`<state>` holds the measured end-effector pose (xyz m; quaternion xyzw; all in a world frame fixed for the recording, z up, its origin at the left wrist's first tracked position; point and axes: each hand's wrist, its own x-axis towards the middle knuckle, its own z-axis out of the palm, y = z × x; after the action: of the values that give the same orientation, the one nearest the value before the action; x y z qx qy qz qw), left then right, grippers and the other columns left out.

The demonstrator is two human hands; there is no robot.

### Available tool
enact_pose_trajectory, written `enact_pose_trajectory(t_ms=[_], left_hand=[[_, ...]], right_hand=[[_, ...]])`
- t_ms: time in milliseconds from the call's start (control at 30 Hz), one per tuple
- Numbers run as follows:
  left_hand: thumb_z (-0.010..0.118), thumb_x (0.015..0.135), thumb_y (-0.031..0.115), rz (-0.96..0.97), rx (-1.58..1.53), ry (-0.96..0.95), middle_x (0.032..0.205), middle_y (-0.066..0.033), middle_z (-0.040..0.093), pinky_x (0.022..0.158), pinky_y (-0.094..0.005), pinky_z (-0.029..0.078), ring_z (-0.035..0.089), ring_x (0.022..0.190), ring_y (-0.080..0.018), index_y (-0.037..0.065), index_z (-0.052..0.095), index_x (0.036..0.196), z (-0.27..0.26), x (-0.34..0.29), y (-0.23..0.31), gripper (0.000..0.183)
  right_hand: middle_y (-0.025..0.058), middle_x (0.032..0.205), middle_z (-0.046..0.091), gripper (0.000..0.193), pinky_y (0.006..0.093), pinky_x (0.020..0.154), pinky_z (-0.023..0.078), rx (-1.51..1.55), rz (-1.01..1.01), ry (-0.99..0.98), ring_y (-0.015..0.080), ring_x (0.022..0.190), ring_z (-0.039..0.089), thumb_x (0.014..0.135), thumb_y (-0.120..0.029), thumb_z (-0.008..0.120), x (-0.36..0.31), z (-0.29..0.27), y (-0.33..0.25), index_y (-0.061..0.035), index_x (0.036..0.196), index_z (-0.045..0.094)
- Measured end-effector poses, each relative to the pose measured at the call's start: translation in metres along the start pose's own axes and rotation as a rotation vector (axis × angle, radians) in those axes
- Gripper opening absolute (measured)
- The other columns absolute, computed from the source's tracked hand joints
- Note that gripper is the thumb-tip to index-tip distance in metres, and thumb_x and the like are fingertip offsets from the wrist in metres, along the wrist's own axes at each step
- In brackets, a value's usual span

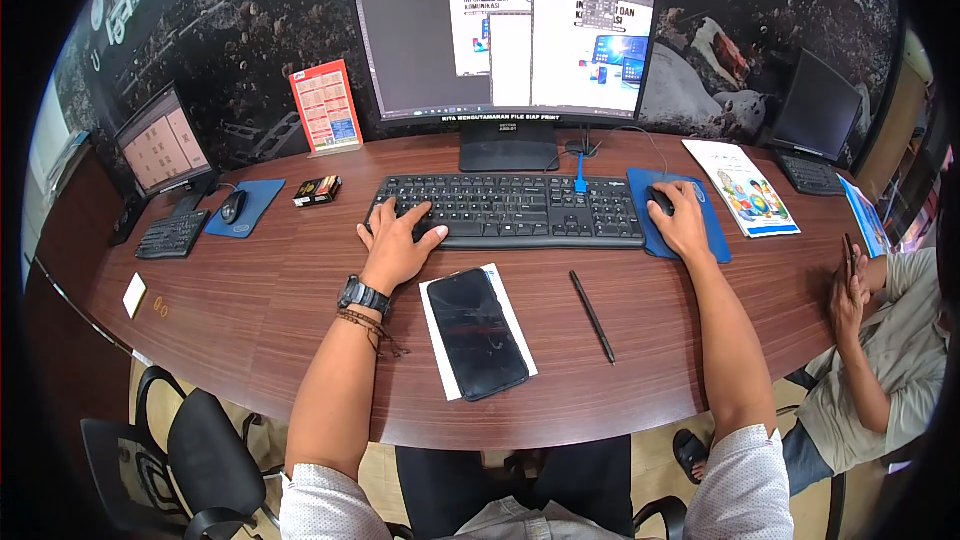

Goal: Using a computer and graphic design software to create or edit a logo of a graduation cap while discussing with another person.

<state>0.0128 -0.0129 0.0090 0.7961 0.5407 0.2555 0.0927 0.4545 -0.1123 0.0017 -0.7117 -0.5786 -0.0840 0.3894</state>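
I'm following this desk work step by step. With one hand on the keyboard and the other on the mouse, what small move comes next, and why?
Probably a small slide or click of the mouse. The right hand already covers it on the blue pad, the left hand rests on the keyboard's left end, and the monitor shows several document windows open.

Looked steeply down from head height, close over the curved wooden desk [250, 320]; faced twelve o'clock toward the monitor [505, 40]; forearms entered from six o'clock; single fisheye view, edges bowed
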Motion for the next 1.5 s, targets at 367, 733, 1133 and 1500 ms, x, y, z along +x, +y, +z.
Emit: enact_pose_trajectory(t_ms=[367, 733, 1133, 1500], left_hand=[[0.067, 0.088, 0.053, 0.002, -0.001, 0.009, 0.15, -0.031, 0.034, 0.11, -0.073, 0.006, 0.021, 0.144, -0.0462, 0.018, 0.063, 0.134, 0.0, 0.001, 0.001, 0.058], [0.066, 0.09, 0.051, -0.025, 0.064, -0.01, 0.15, -0.0296, 0.035, 0.113, -0.0673, 0.012, 0.024, 0.144, -0.0458, 0.021, 0.06, 0.138, -0.001, 0.0, 0.004, 0.056], [0.067, 0.089, 0.052, -0.014, 0.029, -0.003, 0.15, -0.0298, 0.035, 0.112, -0.0699, 0.008, 0.022, 0.144, -0.0453, 0.019, 0.061, 0.136, 0.0, 0.001, 0.002, 0.057], [0.068, 0.087, 0.053, -0.001, -0.006, 0.029, 0.149, -0.0319, 0.035, 0.111, -0.0689, 0.006, 0.023, 0.143, -0.0456, 0.018, 0.064, 0.133, 0.001, 0.0, -0.001, 0.058]], right_hand=[[0.0176, 0.124, 0.055, 0.039, 0.0443, 0.096, 0.049, -0.006, 0.007, -0.01, 0.0388, 0.112, 0.059, 0.085, -0.024, 0.068, 0.0, -0.001, 0.0, -0.0078, 0.12, 0.066], [0.0133, 0.121, 0.056, 0.037, 0.0421, 0.095, 0.048, -0.029, 0.009, -0.039, 0.0348, 0.112, 0.058, 0.082, -0.022, 0.068, -0.003, -0.006, -0.009, -0.0075, 0.116, 0.065], [0.0155, 0.117, 0.057, 0.035, 0.0426, 0.095, 0.048, 0.024, -0.023, -0.008, 0.0362, 0.11, 0.058, 0.081, -0.02, 0.068, -0.002, -0.004, -0.006, -0.0061, 0.113, 0.066], [0.0155, 0.12, 0.057, 0.039, 0.0425, 0.095, 0.049, 0.049, -0.005, -0.007, 0.0368, 0.111, 0.06, 0.083, -0.022, 0.069, -0.002, -0.003, -0.006, -0.0047, 0.118, 0.066]])
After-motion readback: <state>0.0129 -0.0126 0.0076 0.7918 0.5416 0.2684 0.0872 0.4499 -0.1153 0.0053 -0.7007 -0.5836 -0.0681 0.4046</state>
